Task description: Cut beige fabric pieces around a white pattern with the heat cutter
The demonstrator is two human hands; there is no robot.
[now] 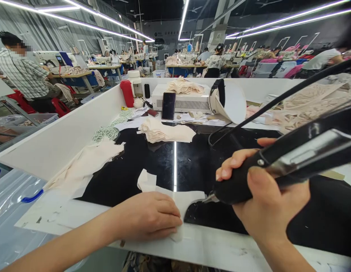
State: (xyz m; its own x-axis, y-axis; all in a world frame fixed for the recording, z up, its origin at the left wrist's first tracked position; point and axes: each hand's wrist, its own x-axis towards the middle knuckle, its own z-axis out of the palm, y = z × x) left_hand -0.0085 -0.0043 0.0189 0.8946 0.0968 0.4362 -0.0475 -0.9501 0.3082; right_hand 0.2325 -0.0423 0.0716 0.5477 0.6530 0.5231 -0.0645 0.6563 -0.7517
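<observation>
My right hand (273,204) is wrapped round a black corded hand tool (234,185) with a silver panel and a slim metal tip. The tip meets the right edge of a pale cream fabric piece (189,198) on the black work surface (220,219). I cannot tell the tool's exact kind. My left hand (153,217) lies palm down on the same piece, fingers stretched out together, holding it flat at the near edge. Part of the cloth is hidden under that hand. Its upper left corner (147,179) is folded up.
A stack of cream pieces (167,132) lies further back; more fabric (87,166) is at left beside green cord (107,128). Behind stand a phone (168,105), a white vented box (189,104), a white visor (229,100) and a red cup (127,93). The tool's cable (266,109) arches at right.
</observation>
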